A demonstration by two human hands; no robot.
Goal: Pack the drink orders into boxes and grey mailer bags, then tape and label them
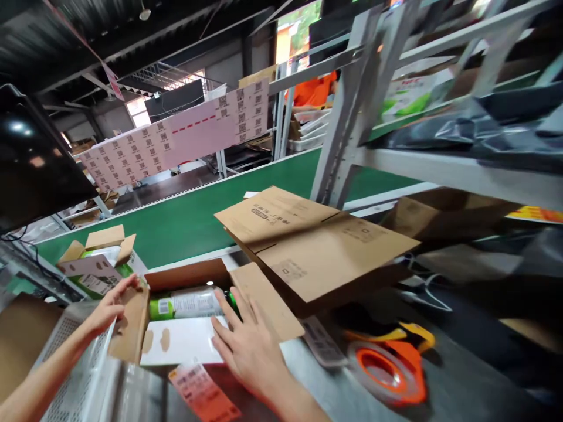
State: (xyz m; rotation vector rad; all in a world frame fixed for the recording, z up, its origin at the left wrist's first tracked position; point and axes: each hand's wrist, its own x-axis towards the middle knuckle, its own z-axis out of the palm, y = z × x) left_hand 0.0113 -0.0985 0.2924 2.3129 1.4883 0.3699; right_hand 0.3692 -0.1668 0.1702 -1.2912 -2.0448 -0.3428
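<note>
1. Head view: the open carton (185, 278) sits on the bench beside the green conveyor (189, 220).
2. Left hand (109, 305) touches its left flap, fingers loosely spread.
3. Right hand (248, 346) rests flat, fingers apart, on the white sheet (180, 340) (over the carton's front).

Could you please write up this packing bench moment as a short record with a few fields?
Left hand: open, on the left flap of the open carton
Right hand: flat on the white sheet at the carton's mouth
Carton contents: green-capped bottle lying on its side
Right of carton: stack of flat cartons, orange tape dispenser
Behind: green conveyor belt, second open box
</note>
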